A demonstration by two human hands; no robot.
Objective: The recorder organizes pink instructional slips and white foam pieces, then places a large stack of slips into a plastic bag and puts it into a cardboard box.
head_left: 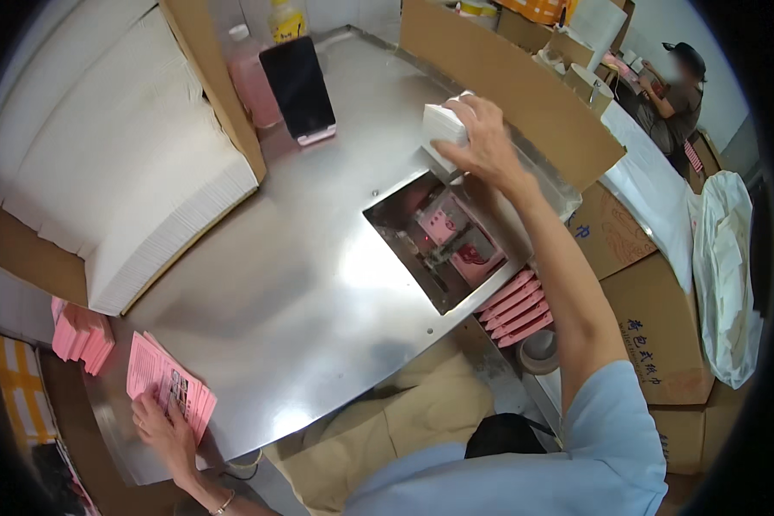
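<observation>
My right hand (483,148) is closed around a small stack of white folded tissues (444,127), just beyond the rectangular opening (413,249) in the metal table. Inside that opening sit mechanism parts and pink printed packs (470,258), with a small red light among them. At the near left corner, my left hand (165,434) grips the lower edge of a stack of pink printed wrappers (174,383). Its fingers lie across the top of the stack; its thumb is not plain to see.
A large open carton (249,155) of white folded tissues fills the left. Behind stand a phone (298,89) on a pink holder and a bottle (254,77). Pink packs (516,308) and a tape roll (539,351) lie right of the opening. A co-worker (675,95) sits far right.
</observation>
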